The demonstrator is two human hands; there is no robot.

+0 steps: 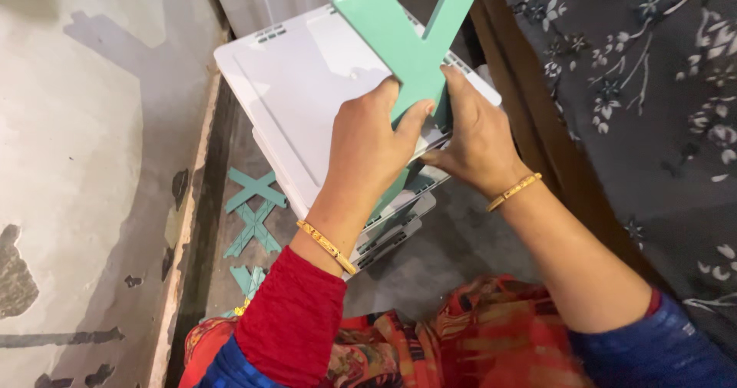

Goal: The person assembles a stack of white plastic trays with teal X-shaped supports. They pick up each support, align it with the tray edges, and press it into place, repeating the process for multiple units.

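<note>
From the head camera, your left hand (367, 146) is closed around the lower end of a mint-green, X-shaped plastic piece (411, 39), with the thumb on its front face and the fingers wrapped behind, so the piece stands tilted up and away from your wrist. Your right hand (476, 138) sits just to the right of the left one, touching the same green piece at its lower edge, thumb pressed up along its side and fingers curled underneath toward the stack below. Directly under both hands lies a stack of flat, white plastic panels with rounded corners (295, 89), the top one tilted; the green piece crosses over its far corner. Each wrist carries a thin gold bangle (326, 246). To the left of your left forearm, lower down on the grey concrete floor (468, 234), lie several more mint-green X-shaped plastic pieces (253, 211), well apart from your hands. To the right of your right arm hangs a dark grey cloth with a pale flower print (637, 89).
</note>
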